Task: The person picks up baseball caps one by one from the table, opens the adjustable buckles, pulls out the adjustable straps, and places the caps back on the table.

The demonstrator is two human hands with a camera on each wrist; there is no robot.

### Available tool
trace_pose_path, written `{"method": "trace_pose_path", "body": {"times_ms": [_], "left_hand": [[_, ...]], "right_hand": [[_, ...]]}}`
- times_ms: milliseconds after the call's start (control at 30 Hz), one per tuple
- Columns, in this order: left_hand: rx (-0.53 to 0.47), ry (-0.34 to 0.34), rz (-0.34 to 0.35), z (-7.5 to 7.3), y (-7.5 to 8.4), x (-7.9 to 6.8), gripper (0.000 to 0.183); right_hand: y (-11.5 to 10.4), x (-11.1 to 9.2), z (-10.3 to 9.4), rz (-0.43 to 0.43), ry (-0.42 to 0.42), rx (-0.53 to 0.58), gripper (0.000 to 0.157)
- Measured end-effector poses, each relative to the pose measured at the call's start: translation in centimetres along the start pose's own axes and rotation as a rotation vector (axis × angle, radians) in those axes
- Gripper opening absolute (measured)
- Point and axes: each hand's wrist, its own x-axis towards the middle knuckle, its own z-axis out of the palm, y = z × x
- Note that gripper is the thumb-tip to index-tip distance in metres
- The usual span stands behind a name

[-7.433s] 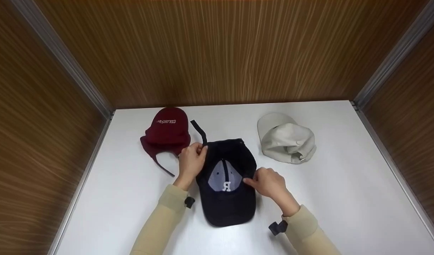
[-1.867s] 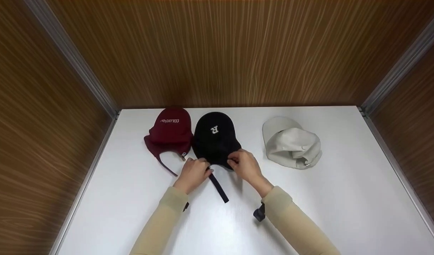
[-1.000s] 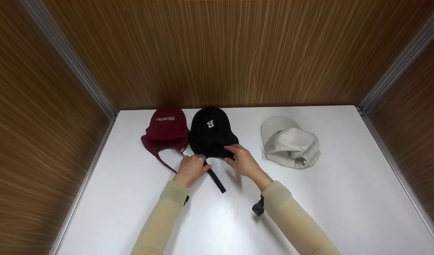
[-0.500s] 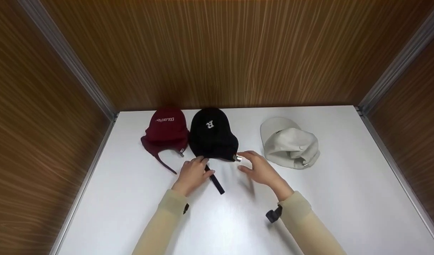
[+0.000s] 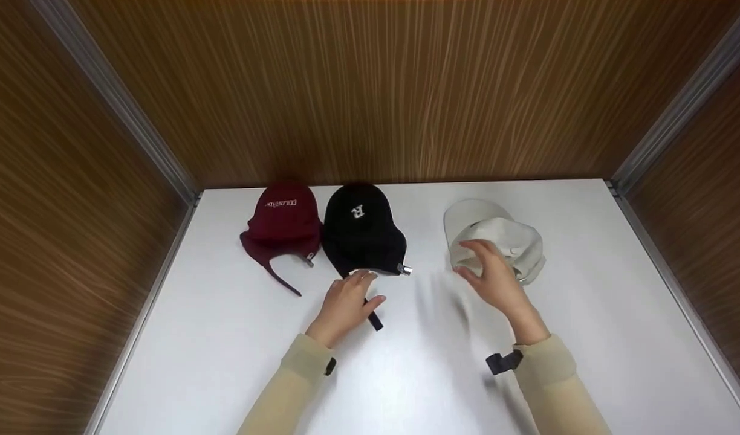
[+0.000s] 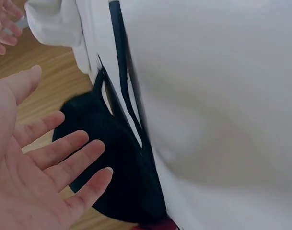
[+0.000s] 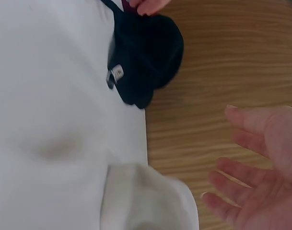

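Note:
Beside the dark red cap (image 5: 283, 220) lies a black cap (image 5: 361, 232) with a white letter R, crown up. Its strap (image 5: 375, 320) hangs loose toward the front, and a metal buckle (image 5: 405, 269) shows at its right corner. My left hand (image 5: 346, 305) is over the strap, fingers spread and holding nothing; the left wrist view shows the palm apart from the cap. Farther right, a cream cap (image 5: 527, 241) lies on its side, partly hidden by my right hand (image 5: 494, 278). That hand is empty, thumb and fingers parted. Whether it touches the cream cap is unclear.
The caps lie on a white table (image 5: 225, 362) with wood-grain panels (image 5: 406, 90) behind and at both sides. The red cap's loose strap (image 5: 285, 285) curves toward the front. A dark device (image 5: 503, 362) sits at my right wrist.
The black cap was turned from inside-up to crown-up and set beside the red cap. Since then both hands have let go; the right moved right to the cream cap, the left drew back slightly.

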Motion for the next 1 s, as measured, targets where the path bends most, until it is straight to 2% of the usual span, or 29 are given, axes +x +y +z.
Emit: {"method": "trace_pose_path", "body": {"times_ms": [167, 400, 500, 633, 733, 1000], "left_hand": [[-0.048, 0.000, 0.036, 0.3, 1.7, 0.2, 0.047], [-0.062, 0.034, 0.108, 1.0, 3.6, 0.4, 0.043], [-0.077, 0.050, 0.122, 1.3, 4.2, 0.6, 0.041], [-0.092, 0.054, 0.133, 1.7, 4.9, 0.8, 0.039], [-0.089, 0.056, 0.146, 2.0, 5.3, 0.9, 0.037], [-0.096, 0.091, 0.171, 2.7, 5.9, 1.4, 0.035]], "right_hand": [[1.6, 0.2, -1.8, 0.057, 0.082, -0.027, 0.053], [4.0, 0.2, -2.7, 0.151, 0.091, -0.089, 0.049], [4.9, 0.3, -2.4, 0.137, 0.127, -0.133, 0.042], [5.9, 0.4, -1.9, 0.070, 0.240, -0.218, 0.024], [6.3, 0.6, -1.7, 0.052, 0.302, -0.265, 0.015], [5.9, 0.8, -1.2, 0.039, 0.299, -0.269, 0.004]]}}
